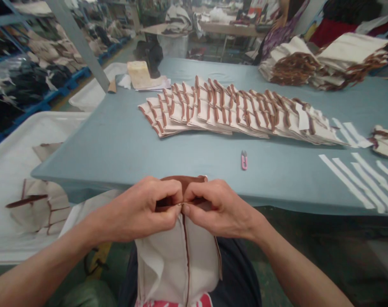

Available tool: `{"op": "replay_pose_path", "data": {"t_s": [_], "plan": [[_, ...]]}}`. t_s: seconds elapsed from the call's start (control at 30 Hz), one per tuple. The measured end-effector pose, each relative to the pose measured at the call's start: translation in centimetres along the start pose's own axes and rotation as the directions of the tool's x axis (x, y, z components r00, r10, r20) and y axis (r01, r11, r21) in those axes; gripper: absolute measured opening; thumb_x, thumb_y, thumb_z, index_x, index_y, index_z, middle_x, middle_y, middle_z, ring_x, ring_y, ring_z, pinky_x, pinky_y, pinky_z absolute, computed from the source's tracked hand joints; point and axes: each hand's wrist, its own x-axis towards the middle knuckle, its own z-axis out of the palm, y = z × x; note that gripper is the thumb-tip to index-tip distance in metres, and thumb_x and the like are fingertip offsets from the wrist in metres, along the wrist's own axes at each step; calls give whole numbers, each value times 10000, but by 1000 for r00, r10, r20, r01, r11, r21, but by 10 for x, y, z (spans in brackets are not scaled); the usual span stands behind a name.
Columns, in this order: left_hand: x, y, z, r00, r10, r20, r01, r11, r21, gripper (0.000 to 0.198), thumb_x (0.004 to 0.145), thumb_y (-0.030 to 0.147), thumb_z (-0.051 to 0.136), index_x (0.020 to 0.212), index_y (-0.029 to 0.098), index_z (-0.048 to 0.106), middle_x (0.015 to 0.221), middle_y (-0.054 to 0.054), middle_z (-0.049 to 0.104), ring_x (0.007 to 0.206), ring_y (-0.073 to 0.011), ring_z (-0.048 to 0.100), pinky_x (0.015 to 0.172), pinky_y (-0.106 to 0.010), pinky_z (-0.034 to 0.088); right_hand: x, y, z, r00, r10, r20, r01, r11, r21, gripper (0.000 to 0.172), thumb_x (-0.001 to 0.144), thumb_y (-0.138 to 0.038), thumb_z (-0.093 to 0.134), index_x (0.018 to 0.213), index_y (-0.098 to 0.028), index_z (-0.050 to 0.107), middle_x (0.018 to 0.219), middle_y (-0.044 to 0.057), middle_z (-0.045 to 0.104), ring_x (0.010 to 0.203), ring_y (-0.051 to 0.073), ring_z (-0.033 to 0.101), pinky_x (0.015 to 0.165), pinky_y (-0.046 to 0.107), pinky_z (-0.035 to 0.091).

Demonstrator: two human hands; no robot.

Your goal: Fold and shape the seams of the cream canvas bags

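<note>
Table beyond, bag in both hands

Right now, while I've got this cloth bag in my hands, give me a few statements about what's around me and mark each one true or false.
1. The left hand and right hand both pinch the cloth bag near its top. True.
2. The pink snips are held in the right hand. False: they lie on the table.
3. The row of folded cloth lies farther away than the snips. True.
4. The loose white strips are at the left end of the table. False: they lie toward the right end.
5. There is cloth in the white bin on the left. True.
</note>
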Motion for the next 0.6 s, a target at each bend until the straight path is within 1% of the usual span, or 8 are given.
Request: {"op": "replay_pose_path", "data": {"t_s": [0.07, 0.13, 0.23, 0.3, 0.4, 0.5, 0.6], "plan": [[-1, -6, 2, 998, -18, 52, 25, 992, -126, 137, 805, 137, 487, 680, 192, 491, 586, 85, 409, 520, -71, 350, 474, -181, 275, 0, 2, 2, 999, 22, 29, -25, 994, 104, 158, 879, -166, 584, 722, -179, 565, 622, -74, 492, 535, 68, 378, 546, 217, 287], [-1, -10, 3, 997, -25, 67, 38, 977, -210, 149, 833, 171, 503, 685, 190, 498, 603, 80, 420, 537, -77, 359, 484, -181, 296, 1, 3, 5, 997, 69, 44, -77, 975, 211, 179, 881, -194, 587, 706, -179, 556, 614, -75, 468, 532, 67, 359, 521, 212, 276], [-2, -12, 3, 999, -16, 49, 27, 972, -233, 203, 887, 220, 514, 688, 187, 500, 623, 69, 441, 560, -86, 384, 505, -188, 319, 3, 1, 8, 980, 184, 81, -201, 903, 381, 223, 875, -285, 591, 682, -192, 526, 603, -72, 434, 532, 76, 341, 486, 213, 271], [-4, -12, 2, 999, -10, 54, 21, 978, -206, 209, 902, 223, 509, 697, 185, 506, 626, 66, 455, 560, -88, 393, 511, -194, 325, 3, 0, 11, 968, 227, 111, -252, 862, 440, 233, 854, -333, 610, 687, -197, 523, 607, -68, 438, 535, 80, 336, 475, 216, 271], [-7, -11, -1, 998, -14, 59, 19, 995, -96, 157, 859, 161, 514, 705, 189, 506, 599, 76, 438, 540, -84, 376, 502, -200, 297, 3, -1, 14, 967, 233, 99, -253, 876, 412, 169, 806, -272, 622, 693, -196, 522, 624, -61, 465, 557, 83, 364, 500, 213, 294], [-7, -9, -7, 996, 14, 85, -16, 1000, 26, 145, 805, 91, 515, 699, 190, 510, 586, 83, 419, 526, -77, 365, 494, -213, 265, 3, -2, 15, 966, 249, 67, -257, 918, 302, 133, 767, -205, 591, 680, -202, 491, 631, -64, 452, 577, 87, 392, 526, 219, 300], [-5, -6, -14, 990, 50, 132, -67, 991, 120, 153, 812, 69, 510, 721, 184, 556, 617, 72, 476, 543, -74, 419, 521, -220, 292, 3, -4, 15, 968, 251, 17, -249, 949, 195, 144, 748, -190, 568, 661, -210, 454, 623, -67, 422, 577, 88, 381, 539, 236, 276]]}}
